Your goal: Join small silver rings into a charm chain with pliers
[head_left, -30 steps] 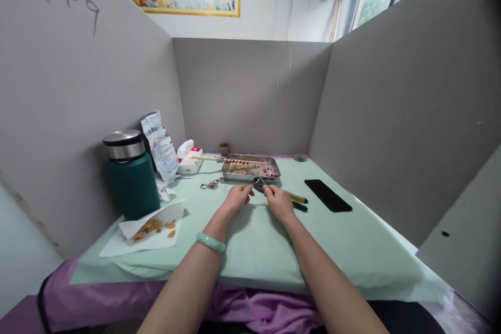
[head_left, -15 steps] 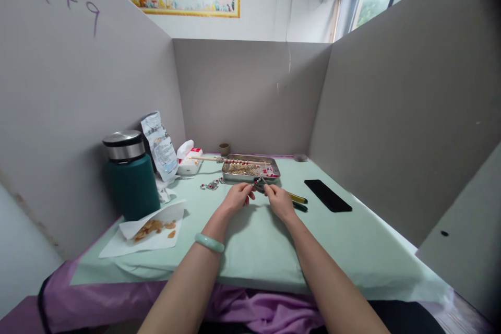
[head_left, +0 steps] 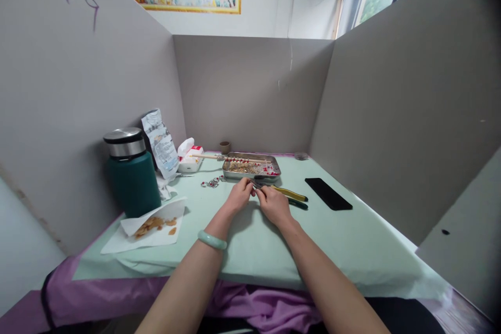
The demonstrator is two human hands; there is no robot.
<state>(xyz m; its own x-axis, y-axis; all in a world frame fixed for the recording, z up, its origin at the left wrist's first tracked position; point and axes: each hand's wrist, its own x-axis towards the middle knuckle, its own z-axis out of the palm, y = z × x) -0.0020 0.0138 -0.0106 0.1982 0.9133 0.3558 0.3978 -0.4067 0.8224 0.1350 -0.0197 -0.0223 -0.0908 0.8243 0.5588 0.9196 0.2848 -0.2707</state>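
Note:
My left hand [head_left: 239, 194] is closed in a pinch just in front of the metal tray [head_left: 226, 174]; what its fingertips hold is too small to make out. Close beside it, my right hand [head_left: 274, 205] is closed around a slim metal tool [head_left: 255, 185]. The tool's tip points at the left fingertips, and its handle is hidden in the palm. Behind the right hand lie pliers with a yellow handle [head_left: 291, 194] and a dark green handle [head_left: 298, 203]. Left of the hands rests a small chain with red beads [head_left: 213, 182].
Gold bits and red beads fill the tray, and a beaded stick [head_left: 211, 156] lies across it. At left stand a green flask [head_left: 135, 182], a foil pouch [head_left: 161, 143] and a tissue pack [head_left: 190, 159]. Snacks lie on paper [head_left: 117, 240]. A black phone [head_left: 329, 194] is at right.
My right hand has moved left and turned, bringing the metal tool's tip to the left fingertips. More of the pliers' yellow handle shows.

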